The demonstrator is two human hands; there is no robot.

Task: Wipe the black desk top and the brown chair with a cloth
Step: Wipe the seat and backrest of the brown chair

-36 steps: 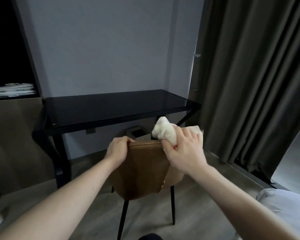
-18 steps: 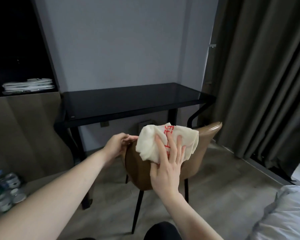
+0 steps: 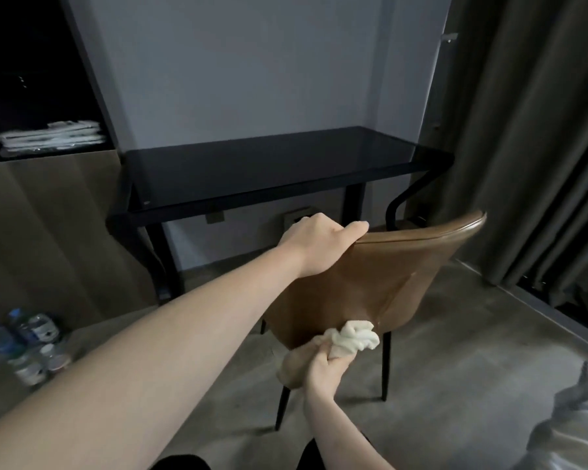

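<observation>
The brown chair (image 3: 381, 276) stands in front of the black desk top (image 3: 269, 167), its back turned toward me. My left hand (image 3: 319, 239) grips the top left edge of the chair back. My right hand (image 3: 323, 368) holds a bunched cream cloth (image 3: 353, 340) against the bottom edge of the chair back. The chair's seat is hidden behind its back; two thin black legs show below.
Several water bottles (image 3: 24, 340) stand on the floor at the left. Folded white linen (image 3: 51, 137) lies on a dark shelf at upper left. A grey curtain (image 3: 530, 147) hangs at the right, and pale bedding (image 3: 571, 422) fills the lower right corner.
My right hand has slid the cloth down from the top of the chair back to its bottom edge, bunching it. The left hand stays on the top edge.
</observation>
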